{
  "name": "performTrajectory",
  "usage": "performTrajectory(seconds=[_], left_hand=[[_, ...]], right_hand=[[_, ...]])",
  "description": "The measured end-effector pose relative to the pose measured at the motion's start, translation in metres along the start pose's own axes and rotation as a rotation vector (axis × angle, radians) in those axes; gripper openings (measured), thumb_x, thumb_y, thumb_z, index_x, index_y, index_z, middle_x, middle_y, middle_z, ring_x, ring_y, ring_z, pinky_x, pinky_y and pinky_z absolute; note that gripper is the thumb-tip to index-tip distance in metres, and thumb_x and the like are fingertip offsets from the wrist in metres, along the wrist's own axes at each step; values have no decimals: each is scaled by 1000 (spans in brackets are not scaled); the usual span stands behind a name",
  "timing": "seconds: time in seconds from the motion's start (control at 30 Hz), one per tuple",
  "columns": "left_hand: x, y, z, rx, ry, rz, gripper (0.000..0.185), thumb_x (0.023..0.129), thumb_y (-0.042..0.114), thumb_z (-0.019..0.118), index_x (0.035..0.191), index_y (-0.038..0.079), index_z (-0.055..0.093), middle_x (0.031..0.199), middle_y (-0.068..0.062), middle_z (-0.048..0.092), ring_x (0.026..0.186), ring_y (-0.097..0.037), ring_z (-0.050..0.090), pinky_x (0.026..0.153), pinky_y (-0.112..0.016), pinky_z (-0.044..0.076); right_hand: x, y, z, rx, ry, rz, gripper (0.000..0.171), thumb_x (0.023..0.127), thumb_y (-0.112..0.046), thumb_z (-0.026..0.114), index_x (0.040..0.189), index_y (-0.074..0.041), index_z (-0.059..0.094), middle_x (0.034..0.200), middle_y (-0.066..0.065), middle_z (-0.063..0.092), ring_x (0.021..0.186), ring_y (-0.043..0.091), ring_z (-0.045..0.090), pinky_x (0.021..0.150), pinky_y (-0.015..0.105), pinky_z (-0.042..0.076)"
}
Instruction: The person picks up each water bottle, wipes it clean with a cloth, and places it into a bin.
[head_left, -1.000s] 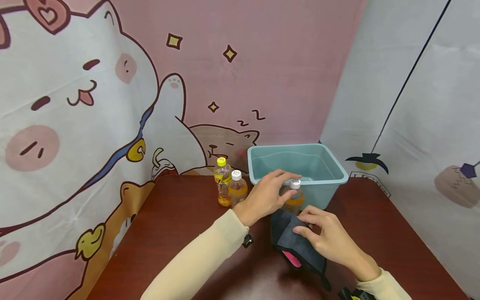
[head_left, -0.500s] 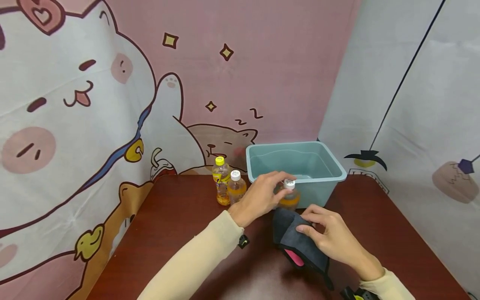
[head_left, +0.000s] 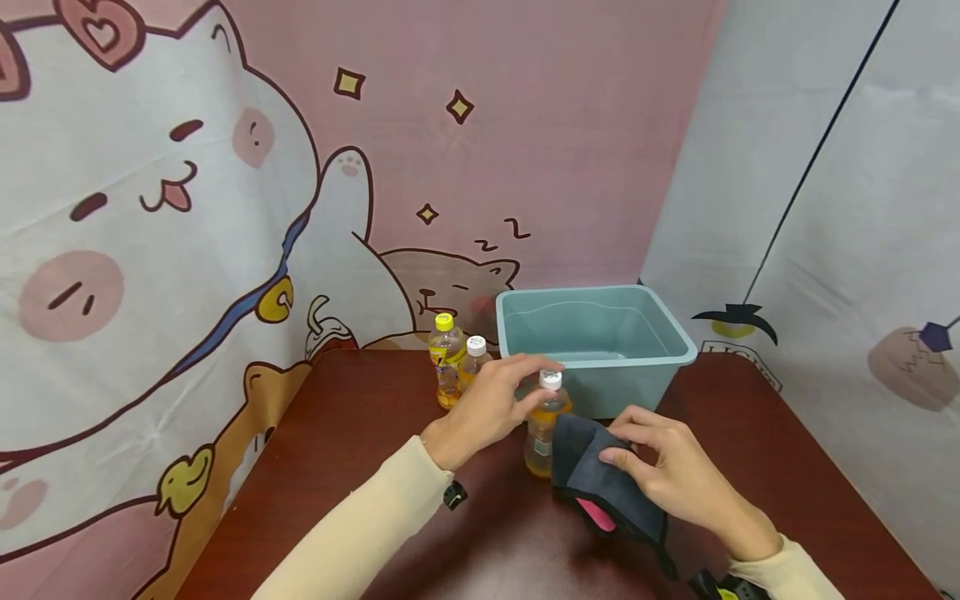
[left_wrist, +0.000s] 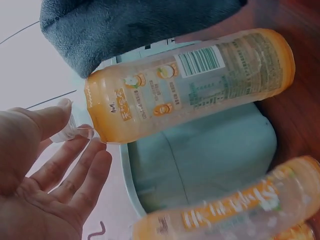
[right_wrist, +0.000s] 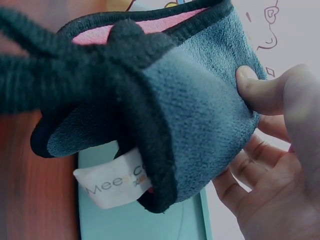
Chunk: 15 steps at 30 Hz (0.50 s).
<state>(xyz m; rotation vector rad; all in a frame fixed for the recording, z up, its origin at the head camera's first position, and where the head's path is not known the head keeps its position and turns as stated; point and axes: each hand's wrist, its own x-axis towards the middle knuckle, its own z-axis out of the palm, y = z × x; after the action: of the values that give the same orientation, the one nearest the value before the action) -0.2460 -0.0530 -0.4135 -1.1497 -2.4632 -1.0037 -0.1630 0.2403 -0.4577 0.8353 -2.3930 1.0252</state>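
Observation:
My left hand (head_left: 483, 408) pinches the white cap of a clear bottle (head_left: 540, 437) with an orange label, in front of the basin. In the left wrist view this bottle (left_wrist: 165, 95) shows a barcode, and the thumb and fingers sit at its cap. Whether its base touches the table, I cannot tell. Just to its right, my right hand (head_left: 678, 475) pinches a folded dark grey cleaning cloth (head_left: 615, 467) with black edging and a pink inner side. A white tag (right_wrist: 112, 182) hangs from the cloth in the right wrist view.
A light blue plastic basin (head_left: 656, 387) stands at the back of the dark red table (head_left: 360, 442). Left of it are a yellow-capped bottle (head_left: 444, 358) and another white-capped bottle (head_left: 475, 360), partly behind my left hand. A cartoon-print backdrop (head_left: 570, 150) rises behind.
My left hand has moved left and nearer to me with the bottle, which now shows more of its body. The right hand and cloth have shifted only slightly.

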Motion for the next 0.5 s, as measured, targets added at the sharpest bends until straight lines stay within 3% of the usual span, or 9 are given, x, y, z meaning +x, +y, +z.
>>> performTrajectory(seconds=[0.23, 0.5], left_hand=[[-22, -4, -14, -38, 6, -21, 41, 110, 19, 83, 151, 15, 77, 144, -1, 82, 110, -14, 77, 92, -31, 70], [-41, -9, -27, -79, 42, -18, 42, 107, 15, 87, 148, 14, 78, 134, -2, 83, 101, -16, 76, 87, -43, 73]], right_hand=[[5, -4, -5, -38, 6, -31, 34, 92, -1, 97, 107, -29, 87, 104, -18, 72, 90, 0, 65, 75, 15, 53], [16, -10, -5, -48, 34, -64, 33, 91, 0, 97, 106, -27, 87, 105, -16, 72, 85, -1, 61, 68, 16, 48]])
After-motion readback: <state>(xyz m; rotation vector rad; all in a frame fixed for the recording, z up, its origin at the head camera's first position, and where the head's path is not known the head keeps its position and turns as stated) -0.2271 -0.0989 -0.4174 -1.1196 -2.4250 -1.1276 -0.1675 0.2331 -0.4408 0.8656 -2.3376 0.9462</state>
